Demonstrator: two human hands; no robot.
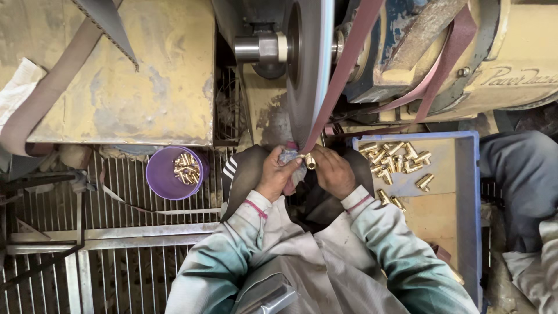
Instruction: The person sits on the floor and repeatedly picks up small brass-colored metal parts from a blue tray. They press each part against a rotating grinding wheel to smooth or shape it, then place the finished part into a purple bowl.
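Both hands met at the foot of the reddish-brown abrasive belt (343, 70), which ran down past a large grey contact wheel (305, 75). The left hand (278, 174) had its fingers clenched on a crumpled bluish rag (289, 156) and on one end of a small brass fitting (310, 161); the right hand (332, 171) had its fingers closed toward the other end, though the exact grip there could not be told. The fitting sat just at the belt's lower edge, between the two hands. It appeared a short, stubby, cylindrical piece of solid metal: judged rigid, dense for its size, not fragile, and smooth enough to slip, hence best held by the ends with the rag as padding, leaving the middle free. More brass fittings (395, 160) of the same shape lay loose on the tan floor of a blue plastic tray (469, 174) at the right, and others filled a purple plastic cup (168, 174) standing on a steel wire grating (116, 256) at the left. The yellowed machine housing (145, 75) showed worn, chipped paint.
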